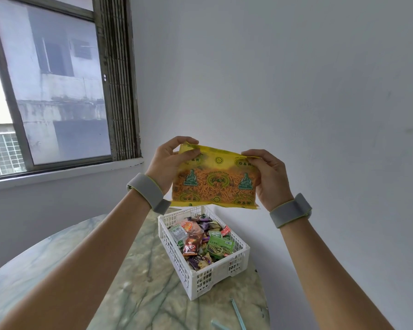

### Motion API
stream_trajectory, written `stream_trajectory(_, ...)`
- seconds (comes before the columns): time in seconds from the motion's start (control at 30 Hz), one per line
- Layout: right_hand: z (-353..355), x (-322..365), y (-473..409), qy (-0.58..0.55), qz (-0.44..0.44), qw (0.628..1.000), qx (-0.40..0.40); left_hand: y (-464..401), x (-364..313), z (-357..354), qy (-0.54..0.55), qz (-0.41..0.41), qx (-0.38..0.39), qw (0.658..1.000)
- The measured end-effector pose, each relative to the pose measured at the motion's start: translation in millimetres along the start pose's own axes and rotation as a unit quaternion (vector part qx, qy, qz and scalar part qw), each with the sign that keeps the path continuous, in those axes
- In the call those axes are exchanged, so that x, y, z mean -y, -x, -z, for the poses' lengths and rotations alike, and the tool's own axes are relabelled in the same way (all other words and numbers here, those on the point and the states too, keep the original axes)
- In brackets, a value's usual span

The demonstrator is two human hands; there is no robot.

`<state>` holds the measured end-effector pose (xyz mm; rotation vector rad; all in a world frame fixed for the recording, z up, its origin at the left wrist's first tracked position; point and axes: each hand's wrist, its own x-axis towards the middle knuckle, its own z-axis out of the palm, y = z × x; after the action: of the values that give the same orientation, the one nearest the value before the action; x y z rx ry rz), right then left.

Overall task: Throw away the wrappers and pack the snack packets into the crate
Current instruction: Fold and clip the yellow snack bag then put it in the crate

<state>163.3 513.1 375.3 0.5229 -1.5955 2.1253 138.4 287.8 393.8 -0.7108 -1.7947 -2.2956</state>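
Observation:
A yellow snack packet (pixel 215 179) with green print and orange sticks inside hangs upright in the air above the crate. My left hand (pixel 168 164) pinches its top left corner and my right hand (pixel 270 178) pinches its top right corner. Below it, a white slotted plastic crate (pixel 205 279) stands on the table, filled with several small colourful snack packets (pixel 200 239).
The round green marble table (pixel 134 282) ends close to the crate on the right. Thin light-blue strips (pixel 237 314) lie near the table's front right edge. A white wall stands behind, and a window (pixel 53 86) is at the left.

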Motion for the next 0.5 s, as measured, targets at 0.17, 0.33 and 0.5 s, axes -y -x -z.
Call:
stream_trajectory(0.17, -4.4, -0.4, -0.6, -0.031, -0.008, 0.999, -0.003, -1.2, 3.4, -2.3, 0.009, -0.029, -0.038, 0.999)
stream_trajectory(0.33, -6.7, 0.2, -2.4, 0.021, -0.002, 1.0, -0.008, -6.7, 2.5, -1.3, -0.034, -0.052, -0.045, 0.997)
stream_trajectory(0.5, -5.0, -2.0, -4.7, 0.028, -0.005, 0.999, -0.035, -3.6, 2.0, 1.5, -0.027, -0.035, -0.014, 0.999)
